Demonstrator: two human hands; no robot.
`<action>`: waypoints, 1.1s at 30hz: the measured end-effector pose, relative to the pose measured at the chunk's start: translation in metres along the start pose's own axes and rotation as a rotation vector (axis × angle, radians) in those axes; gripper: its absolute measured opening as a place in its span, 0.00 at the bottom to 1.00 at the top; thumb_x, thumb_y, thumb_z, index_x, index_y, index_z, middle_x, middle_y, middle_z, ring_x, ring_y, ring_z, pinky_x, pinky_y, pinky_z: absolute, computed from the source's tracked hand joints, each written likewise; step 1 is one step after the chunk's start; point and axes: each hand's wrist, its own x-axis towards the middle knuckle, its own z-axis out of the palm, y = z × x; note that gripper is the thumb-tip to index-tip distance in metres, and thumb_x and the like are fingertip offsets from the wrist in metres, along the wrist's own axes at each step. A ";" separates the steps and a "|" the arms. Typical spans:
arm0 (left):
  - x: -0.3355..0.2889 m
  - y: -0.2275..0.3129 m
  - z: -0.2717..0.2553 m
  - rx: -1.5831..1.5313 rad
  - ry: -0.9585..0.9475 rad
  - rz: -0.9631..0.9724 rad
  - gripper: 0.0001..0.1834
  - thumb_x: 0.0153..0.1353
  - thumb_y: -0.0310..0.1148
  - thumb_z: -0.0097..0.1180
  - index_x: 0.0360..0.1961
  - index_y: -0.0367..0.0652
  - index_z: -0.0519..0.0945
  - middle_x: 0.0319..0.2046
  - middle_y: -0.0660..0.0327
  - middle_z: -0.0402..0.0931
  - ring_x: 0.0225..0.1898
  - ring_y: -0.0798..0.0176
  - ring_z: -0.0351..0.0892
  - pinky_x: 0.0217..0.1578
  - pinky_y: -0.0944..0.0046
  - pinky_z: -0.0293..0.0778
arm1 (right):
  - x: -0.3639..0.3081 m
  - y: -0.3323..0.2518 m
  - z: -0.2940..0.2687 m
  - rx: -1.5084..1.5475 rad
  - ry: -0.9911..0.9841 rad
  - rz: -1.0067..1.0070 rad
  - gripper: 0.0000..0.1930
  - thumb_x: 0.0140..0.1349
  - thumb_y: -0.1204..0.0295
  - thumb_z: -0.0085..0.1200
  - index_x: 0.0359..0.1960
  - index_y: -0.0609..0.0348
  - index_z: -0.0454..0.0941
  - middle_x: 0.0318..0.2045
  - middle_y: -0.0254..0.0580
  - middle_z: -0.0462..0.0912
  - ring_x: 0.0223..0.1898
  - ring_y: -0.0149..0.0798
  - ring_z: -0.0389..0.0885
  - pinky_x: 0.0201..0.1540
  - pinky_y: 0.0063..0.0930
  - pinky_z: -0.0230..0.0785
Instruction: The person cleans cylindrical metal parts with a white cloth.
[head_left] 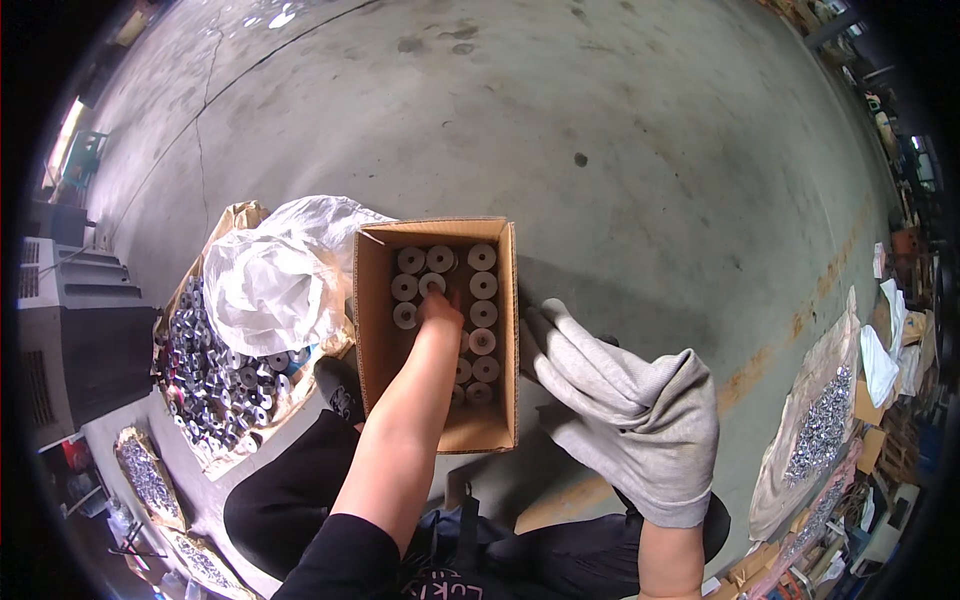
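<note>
An open cardboard box (508, 340) stands on the floor before me. Inside, round silver metal parts (482, 286) with centre holes sit upright in rows along the right side and at the far left. My left hand (440, 308) reaches down into the box, its fingers closed around one round metal part (431, 283). A loose grey cloth (640, 410) covers my right hand and much of that forearm, beside the box's right wall. Folds hide the fingers, so their grip does not show.
Left of the box, an open sack (215, 440) holds many loose metal parts, with white plastic sheeting (270, 290) over its far edge. A dark grey machine (100, 360) stands farther left. At right lies another sack (775, 485) with small shiny pieces.
</note>
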 end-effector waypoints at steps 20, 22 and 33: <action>-0.277 0.037 -0.097 0.453 -1.305 -0.037 0.25 0.64 0.38 0.50 0.60 0.43 0.63 0.41 0.61 0.76 0.38 0.62 0.80 0.38 0.65 0.78 | 0.003 0.038 0.020 -1.728 -0.266 -0.746 0.11 0.54 0.77 0.50 0.39 0.62 0.69 0.35 0.45 0.73 0.38 0.42 0.74 0.40 0.32 0.69; -0.283 0.036 -0.103 0.403 -1.282 -0.089 0.24 0.66 0.38 0.46 0.61 0.42 0.62 0.44 0.60 0.75 0.40 0.64 0.78 0.40 0.65 0.77 | -0.006 0.045 -0.005 -1.744 -0.379 -0.735 0.10 0.55 0.75 0.50 0.38 0.66 0.69 0.35 0.46 0.73 0.39 0.42 0.74 0.42 0.32 0.69; -0.285 0.025 -0.125 0.468 -1.191 0.066 0.20 0.69 0.35 0.42 0.60 0.43 0.65 0.36 0.65 0.74 0.29 0.73 0.70 0.30 0.70 0.68 | 0.000 0.053 -0.016 -1.631 -0.504 -1.267 0.19 0.43 0.69 0.60 0.39 0.60 0.74 0.33 0.47 0.78 0.34 0.49 0.78 0.40 0.36 0.71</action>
